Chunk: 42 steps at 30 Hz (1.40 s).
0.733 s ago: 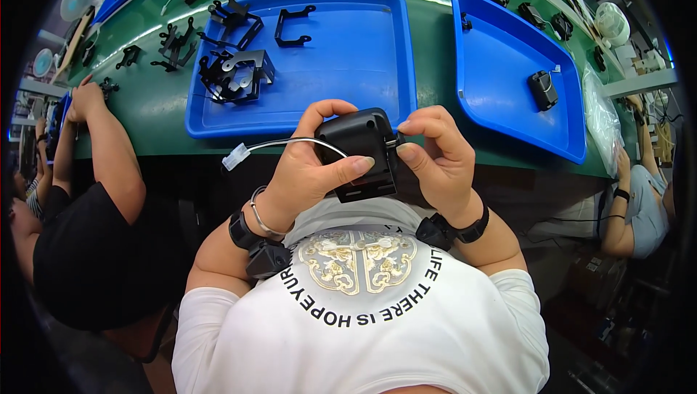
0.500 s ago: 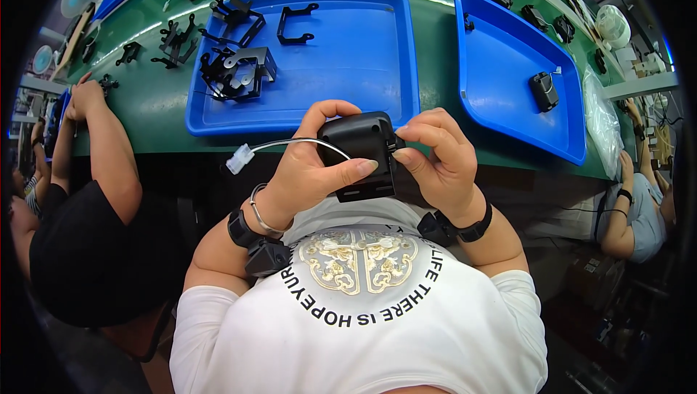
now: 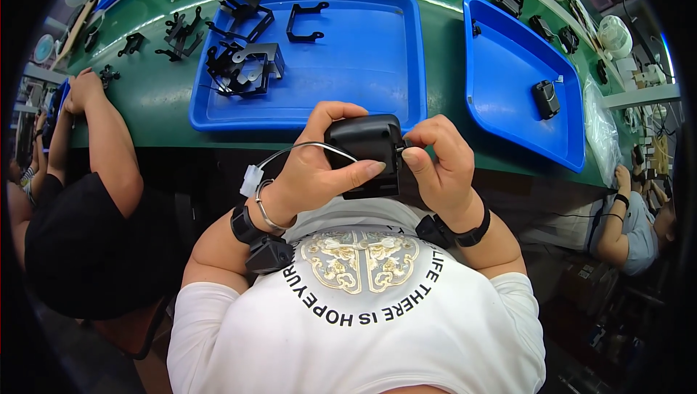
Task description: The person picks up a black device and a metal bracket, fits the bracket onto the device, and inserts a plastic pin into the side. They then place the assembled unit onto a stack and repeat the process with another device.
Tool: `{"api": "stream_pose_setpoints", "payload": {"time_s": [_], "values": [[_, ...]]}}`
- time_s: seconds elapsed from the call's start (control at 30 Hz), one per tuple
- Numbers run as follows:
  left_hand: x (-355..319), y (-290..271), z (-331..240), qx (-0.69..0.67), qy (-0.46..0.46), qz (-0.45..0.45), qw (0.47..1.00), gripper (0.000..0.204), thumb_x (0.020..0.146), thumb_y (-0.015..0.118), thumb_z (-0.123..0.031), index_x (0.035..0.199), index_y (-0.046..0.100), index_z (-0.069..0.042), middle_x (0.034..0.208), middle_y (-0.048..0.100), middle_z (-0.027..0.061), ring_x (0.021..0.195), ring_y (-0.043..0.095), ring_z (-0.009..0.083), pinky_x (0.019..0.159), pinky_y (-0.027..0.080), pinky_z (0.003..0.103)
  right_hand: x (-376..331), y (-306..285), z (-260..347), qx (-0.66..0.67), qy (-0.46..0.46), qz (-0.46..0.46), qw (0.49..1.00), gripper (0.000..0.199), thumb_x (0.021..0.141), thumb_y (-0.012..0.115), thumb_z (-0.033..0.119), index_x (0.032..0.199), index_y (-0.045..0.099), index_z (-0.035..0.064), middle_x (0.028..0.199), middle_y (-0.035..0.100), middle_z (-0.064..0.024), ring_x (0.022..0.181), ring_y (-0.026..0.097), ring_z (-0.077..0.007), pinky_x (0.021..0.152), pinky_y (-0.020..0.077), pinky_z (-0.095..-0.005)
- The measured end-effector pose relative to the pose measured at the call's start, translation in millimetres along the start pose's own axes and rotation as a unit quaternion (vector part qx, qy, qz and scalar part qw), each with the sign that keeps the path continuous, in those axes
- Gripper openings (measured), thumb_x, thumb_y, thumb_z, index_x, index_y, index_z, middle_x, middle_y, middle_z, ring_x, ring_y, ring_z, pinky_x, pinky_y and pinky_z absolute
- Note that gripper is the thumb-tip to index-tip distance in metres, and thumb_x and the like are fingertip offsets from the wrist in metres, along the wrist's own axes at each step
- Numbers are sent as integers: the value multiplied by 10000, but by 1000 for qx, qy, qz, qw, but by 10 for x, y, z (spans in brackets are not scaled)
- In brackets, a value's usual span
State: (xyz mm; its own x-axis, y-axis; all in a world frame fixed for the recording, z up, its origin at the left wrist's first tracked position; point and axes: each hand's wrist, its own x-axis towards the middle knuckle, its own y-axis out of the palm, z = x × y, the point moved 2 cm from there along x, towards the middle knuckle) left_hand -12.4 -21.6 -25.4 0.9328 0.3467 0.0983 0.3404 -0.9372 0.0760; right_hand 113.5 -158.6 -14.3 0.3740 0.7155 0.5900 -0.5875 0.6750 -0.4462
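A black plastic housing (image 3: 365, 137) with rounded corners is held in front of my chest, off the table. My left hand (image 3: 314, 169) wraps its left side, thumb pressed across the front and fingers over the top edge. From beneath that thumb a thin cable curves left over the hand to a white plug (image 3: 251, 180), which hangs by the wrist. At the housing's right edge, my right hand (image 3: 448, 161) pinches with thumb and index finger by a small black part. What exactly sits in that pinch is too small to make out.
Ahead, a large blue tray (image 3: 356, 107) holds several black metal brackets (image 3: 243, 67). A second blue tray (image 3: 508, 114), to the right, has another black unit (image 3: 545, 99) in it. More brackets and wired units lie on the green table (image 3: 145, 114). Co-workers sit on both sides.
The white plug has swung down and right, toward my left wrist. The housing has tipped slightly, and my right fingers have shifted a little at its edge. The view has moved slightly.
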Motion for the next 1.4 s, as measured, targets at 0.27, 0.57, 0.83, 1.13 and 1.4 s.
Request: {"api": "stream_pose_setpoints", "payload": {"time_s": [0.27, 0.57, 0.83, 1.13, 1.4], "values": [[1, 10, -24, 10, 3, 8, 1000, 559, 714, 730, -94, 1154, 388, -55, 1004, 538, 82, 898, 560, 123, 743, 478, 243, -9, 9, -22, -13, -2, 24, 1000, 355, 857, 582, 321, 725, 490, 5, 680, 472, -66, 603, 434, -183, 544, 355, -271], [41, 39, -7, -144, -133, -19, 980, 528, 715, 722, -130, 1122, 391, -68, 928, 543, 75, 764, 580, 101, 619, 503, 211, 35, 67, -11, 16, 30, -16, 999, 304, 825, 616, 300, 711, 512, 38, 663, 491, -73, 588, 463, -227, 539, 363, -317], [55, 10, -32, -90, -121, -12, 988, 543, 704, 726, -139, 1119, 384, -66, 908, 546, 76, 746, 573, 100, 632, 494, 212, 23, 30, -10, 79, -29, -3, 996, 249, 827, 637, 221, 829, 515, 5, 771, 526, -78, 649, 467, -179, 615, 388, -264], [49, 21, -40, 30, -1, -3, 1000, 563, 685, 734, -105, 1121, 383, -50, 921, 547, 81, 810, 563, 108, 668, 481, 222, -15, 40, -34, -6, 40, 49, 998, 370, 891, 529, 341, 718, 488, 17, 656, 467, -63, 591, 420, -176, 552, 341, -286], [32, 34, 30, 115, 82, -49, 989, 549, 688, 731, -92, 1116, 390, -47, 919, 539, 76, 810, 559, 111, 681, 478, 231, 16, 86, -61, 29, 158, 57, 985, 449, 930, 438, 382, 680, 479, 12, 625, 454, -70, 572, 421, -173, 546, 337, -287]]}}
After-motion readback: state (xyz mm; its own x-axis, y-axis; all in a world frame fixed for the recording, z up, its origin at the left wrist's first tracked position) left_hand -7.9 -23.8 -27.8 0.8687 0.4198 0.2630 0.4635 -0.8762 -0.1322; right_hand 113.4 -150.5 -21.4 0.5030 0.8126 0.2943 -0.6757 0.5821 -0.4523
